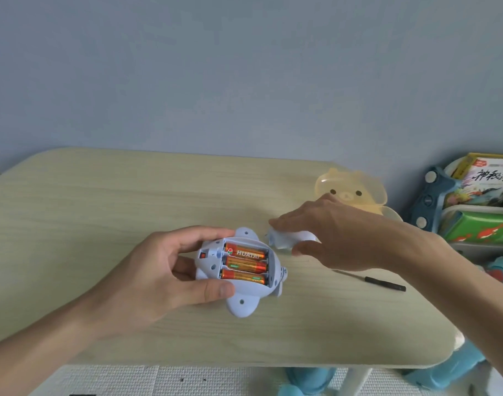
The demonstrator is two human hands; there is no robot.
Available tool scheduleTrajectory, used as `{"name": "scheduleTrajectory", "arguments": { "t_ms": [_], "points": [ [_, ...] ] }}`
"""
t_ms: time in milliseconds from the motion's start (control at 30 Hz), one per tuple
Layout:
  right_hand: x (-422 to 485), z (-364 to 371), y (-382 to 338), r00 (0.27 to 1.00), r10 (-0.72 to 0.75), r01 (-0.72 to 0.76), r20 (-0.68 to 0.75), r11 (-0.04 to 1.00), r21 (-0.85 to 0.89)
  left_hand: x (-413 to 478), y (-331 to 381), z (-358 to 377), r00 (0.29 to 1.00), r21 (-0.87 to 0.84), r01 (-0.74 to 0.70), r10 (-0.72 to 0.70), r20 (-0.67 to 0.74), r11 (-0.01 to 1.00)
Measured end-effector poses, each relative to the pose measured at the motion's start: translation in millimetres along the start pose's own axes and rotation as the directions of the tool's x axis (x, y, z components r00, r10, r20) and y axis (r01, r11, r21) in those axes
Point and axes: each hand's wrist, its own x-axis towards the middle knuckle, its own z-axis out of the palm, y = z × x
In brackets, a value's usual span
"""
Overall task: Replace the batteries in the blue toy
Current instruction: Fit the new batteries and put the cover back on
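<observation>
The pale blue toy lies belly up at the table's middle, its battery bay uncovered. Three orange batteries sit side by side inside it. My left hand grips the toy from the left, fingers over its far side and thumb on its near side. Just right of the toy, my right hand rests palm down over a pale blue plastic piece, likely the battery cover, fingers and thumb curled around it. Most of that piece is hidden under the hand.
A thin black-handled screwdriver lies on the wooden table right of my right hand. A yellow translucent bear-shaped box stands open at the back right. Shelves with books and toys stand beyond the table's right edge.
</observation>
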Motion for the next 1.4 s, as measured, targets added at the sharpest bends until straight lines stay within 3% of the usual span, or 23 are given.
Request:
{"name": "scheduleTrajectory", "arguments": {
  "t_ms": [100,200,300,367,733,1100,1400],
  "points": [
    [-1.3,-6.8,0.3,0.996,-0.015,0.020,-0.089,0.998,0.063,0.5,0.8,1.0,1.000,0.010,-0.004,0.004,-0.007,1.000],
    [-12.3,-20.5,-5.6,0.954,0.043,0.042,-0.297,0.961,0.274,1.3,2.2,2.7,1.000,0.038,-0.015,0.016,-0.025,0.999],
    [-21.2,-20.4,-18.6,0.935,0.038,0.198,-0.353,0.770,0.607,4.7,4.0,5.3,0.999,0.039,-0.027,0.028,-0.025,0.999],
    [-25.6,-14.1,-31.3,0.943,-0.015,0.261,-0.334,0.654,0.710,7.2,4.5,6.3,0.999,0.036,-0.034,0.035,-0.019,0.999],
    [-26.9,13.2,-42.3,0.937,-0.052,0.262,-0.346,0.762,0.593,8.8,3.7,6.7,0.998,0.032,-0.060,0.060,-0.011,0.998],
    [-26.1,10.6,-46.9,0.968,0.072,0.106,-0.239,0.746,0.657,7.6,5.8,4.5,0.998,0.056,-0.055,0.053,0.037,0.997],
    [-27.9,12.5,-51.0,0.964,0.100,0.088,-0.246,0.753,0.653,12.1,13.9,4.2,0.999,-0.069,0.026,-0.024,0.022,0.997]
  ]
}}
